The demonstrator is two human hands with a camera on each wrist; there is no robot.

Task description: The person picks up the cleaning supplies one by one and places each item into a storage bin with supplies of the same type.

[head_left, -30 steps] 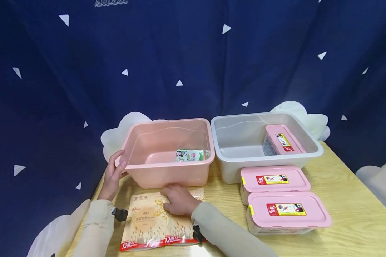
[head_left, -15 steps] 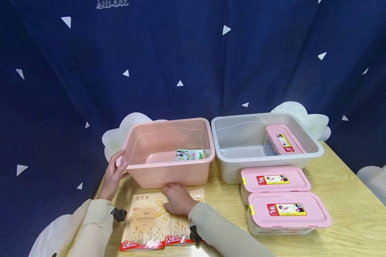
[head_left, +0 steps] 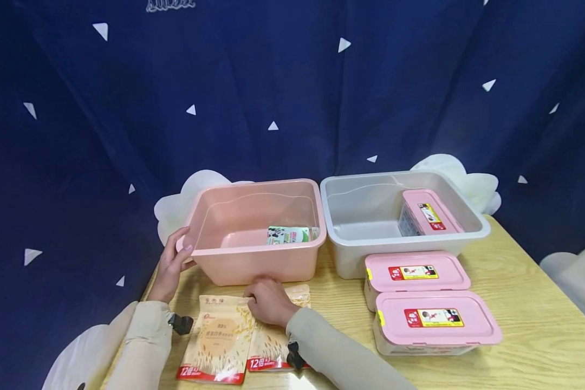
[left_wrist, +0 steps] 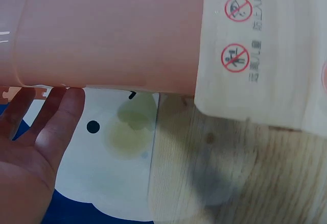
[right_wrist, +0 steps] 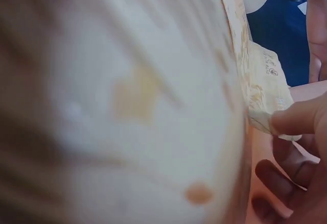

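Two beige pouches with red bottom bands lie side by side on the table. My right hand (head_left: 270, 300) pinches the top right corner of the left pouch (head_left: 219, 336), thumb on top, other fingers curled beneath, as the right wrist view shows. That pouch's top edge looks raised, and its printed warning icons fill the upper right of the left wrist view. The right pouch (head_left: 267, 344) is partly covered by my right hand and sleeve. My left hand (head_left: 168, 268) holds the left front corner of the pink tub (head_left: 258, 266), which contains a green-and-white packet (head_left: 287, 235).
A grey tub (head_left: 361, 250) stands right of the pink one, with a pink-lidded box (head_left: 431, 212) inside. In front of it are two more pink-lidded boxes, a back one (head_left: 448, 273) and a front one (head_left: 478, 327). A dark blue curtain (head_left: 292, 81) hangs behind the wooden table (head_left: 531, 303).
My right hand's fingers have curled in and taken the left pouch's corner. The left pouch has shifted slightly toward the near edge, its top edge rising. My left hand stays on the tub.
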